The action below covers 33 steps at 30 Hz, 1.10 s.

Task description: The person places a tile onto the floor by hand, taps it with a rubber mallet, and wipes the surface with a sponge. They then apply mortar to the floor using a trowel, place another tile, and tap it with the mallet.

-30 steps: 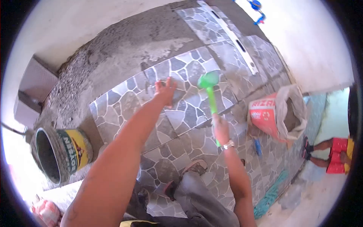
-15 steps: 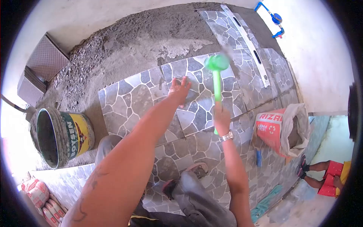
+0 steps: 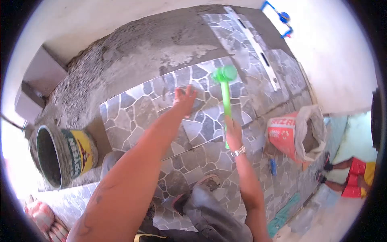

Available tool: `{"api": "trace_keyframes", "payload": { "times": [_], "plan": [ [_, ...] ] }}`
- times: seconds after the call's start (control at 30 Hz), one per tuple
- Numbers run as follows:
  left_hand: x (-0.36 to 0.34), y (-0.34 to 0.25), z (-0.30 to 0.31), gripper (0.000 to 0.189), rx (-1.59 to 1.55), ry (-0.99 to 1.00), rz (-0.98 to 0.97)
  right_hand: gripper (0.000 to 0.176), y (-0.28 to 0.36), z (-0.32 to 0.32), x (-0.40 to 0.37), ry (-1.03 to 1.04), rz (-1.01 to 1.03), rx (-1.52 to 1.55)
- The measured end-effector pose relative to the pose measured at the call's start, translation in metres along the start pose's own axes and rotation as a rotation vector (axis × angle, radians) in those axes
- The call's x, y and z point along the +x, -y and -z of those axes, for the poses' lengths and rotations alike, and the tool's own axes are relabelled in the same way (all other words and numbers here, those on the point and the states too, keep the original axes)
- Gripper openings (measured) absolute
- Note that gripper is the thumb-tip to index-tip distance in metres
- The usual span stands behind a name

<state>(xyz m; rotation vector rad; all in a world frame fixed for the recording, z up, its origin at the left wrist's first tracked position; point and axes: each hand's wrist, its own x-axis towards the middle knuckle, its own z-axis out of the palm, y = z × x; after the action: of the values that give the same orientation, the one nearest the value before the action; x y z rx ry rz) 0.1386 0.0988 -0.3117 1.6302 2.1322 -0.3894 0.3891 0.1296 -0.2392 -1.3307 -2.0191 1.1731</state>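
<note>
My left hand point(image 3: 185, 100) lies with fingers spread on a stone-patterned floor tile point(image 3: 205, 121). In my right hand point(image 3: 233, 134) is the handle of a green rubber mallet point(image 3: 225, 75), its head over the upper right part of the same tile. A metal watch band circles my right wrist. Beyond the tile's far edge stretches a bed of grey mortar point(image 3: 141, 56). A long spirit level point(image 3: 254, 46) rests across the tiles at the upper right.
A bucket point(image 3: 86, 151) stands at the left, near stacked tiles point(image 3: 44, 72). On the right is an open red-and-white cement bag point(image 3: 282, 133). A blue-handled tool point(image 3: 273, 166) and a green cloth point(image 3: 284, 215) lie nearby. Another person in red shorts point(image 3: 354, 177) is at far right. A blue pipe fitting point(image 3: 284, 17) juts from the wall.
The whole view has shifted slightly. The mallet head, blurred before, now shows more sharply and a little lower over the tile. My left hand stays spread on the tile.
</note>
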Motion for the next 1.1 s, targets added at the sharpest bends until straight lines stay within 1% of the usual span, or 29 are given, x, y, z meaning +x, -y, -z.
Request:
{"api": "trace_keyframes", "payload": {
  "times": [0.03, 0.07, 0.13, 0.17, 0.2, 0.27, 0.33, 0.37, 0.4, 0.47, 0.53, 0.6, 0.7, 0.73, 0.77, 0.8, 0.83, 0.87, 0.9, 0.93, 0.97, 1.07, 1.1],
  "plan": [
    [-0.002, -0.002, 0.003, 0.135, -0.006, 0.002, 0.009, 0.047, 0.020, 0.003, 0.002, -0.051, 0.038, 0.054],
    [-0.003, -0.004, 0.008, 0.134, 0.020, 0.009, -0.048, 0.046, 0.032, 0.006, 0.006, -0.097, 0.081, 0.107],
    [-0.005, -0.004, 0.018, 0.134, 0.067, 0.031, -0.137, 0.045, 0.041, 0.008, 0.014, -0.088, 0.037, 0.217],
    [-0.002, -0.007, 0.019, 0.135, 0.055, 0.047, -0.124, 0.045, 0.042, 0.009, 0.016, -0.076, 0.017, 0.278],
    [0.000, -0.007, 0.019, 0.136, 0.050, 0.055, -0.123, 0.047, 0.022, 0.002, 0.019, -0.103, 0.033, 0.139],
    [0.003, -0.008, 0.019, 0.137, 0.038, 0.068, -0.117, 0.050, -0.047, -0.024, 0.028, -0.152, 0.064, -0.140],
    [0.006, -0.007, 0.020, 0.138, 0.015, 0.096, -0.124, 0.052, -0.086, -0.038, 0.028, -0.084, -0.039, -0.172],
    [0.007, -0.006, 0.021, 0.138, 0.005, 0.111, -0.127, 0.053, -0.094, -0.040, 0.028, -0.051, -0.091, -0.185],
    [0.008, -0.005, 0.025, 0.138, 0.014, 0.122, -0.125, 0.053, -0.084, -0.038, 0.031, -0.073, -0.056, -0.143],
    [0.007, -0.007, 0.027, 0.138, 0.009, 0.150, -0.115, 0.055, -0.035, -0.020, 0.030, -0.101, 0.013, -0.074],
    [0.009, -0.008, 0.027, 0.139, 0.013, 0.153, -0.120, 0.053, -0.002, -0.009, 0.034, -0.111, -0.019, 0.003],
    [0.010, -0.006, 0.022, 0.140, 0.031, 0.153, -0.120, 0.054, 0.011, -0.008, 0.035, -0.137, -0.032, 0.138],
    [0.011, -0.007, 0.025, 0.143, 0.048, 0.135, -0.119, 0.054, 0.002, -0.014, 0.034, -0.270, -0.036, 0.014],
    [0.013, -0.009, 0.026, 0.142, 0.058, 0.144, -0.123, 0.054, -0.026, -0.016, 0.040, -0.201, -0.060, -0.095],
    [0.015, -0.010, 0.027, 0.142, 0.068, 0.151, -0.118, 0.054, -0.070, -0.026, 0.051, -0.128, -0.080, -0.198],
    [0.015, -0.010, 0.026, 0.141, 0.078, 0.163, -0.105, 0.054, -0.066, -0.024, 0.055, -0.044, -0.100, -0.295],
    [0.017, -0.008, 0.024, 0.139, 0.068, 0.165, -0.112, 0.054, -0.061, -0.021, 0.060, -0.012, -0.123, -0.195],
    [0.021, -0.008, 0.019, 0.139, 0.030, 0.151, -0.110, 0.054, -0.058, -0.017, 0.059, -0.058, -0.125, -0.113],
    [0.024, -0.010, 0.014, 0.139, -0.021, 0.134, -0.099, 0.055, -0.017, -0.002, 0.055, -0.093, -0.118, -0.038],
    [0.024, -0.010, 0.012, 0.139, -0.078, 0.113, -0.079, 0.055, 0.007, 0.004, 0.057, -0.119, -0.103, 0.037],
    [0.018, -0.014, 0.017, 0.128, -0.083, 0.116, -0.071, 0.051, -0.003, -0.002, 0.063, -0.235, 0.104, -0.044],
    [0.016, -0.020, 0.027, 0.128, -0.083, 0.142, -0.034, 0.048, 0.036, 0.008, 0.056, -0.149, 0.070, 0.289],
    [0.016, -0.021, 0.026, 0.128, -0.093, 0.143, -0.026, 0.048, 0.044, 0.007, 0.053, -0.129, 0.065, 0.311]
  ]
}}
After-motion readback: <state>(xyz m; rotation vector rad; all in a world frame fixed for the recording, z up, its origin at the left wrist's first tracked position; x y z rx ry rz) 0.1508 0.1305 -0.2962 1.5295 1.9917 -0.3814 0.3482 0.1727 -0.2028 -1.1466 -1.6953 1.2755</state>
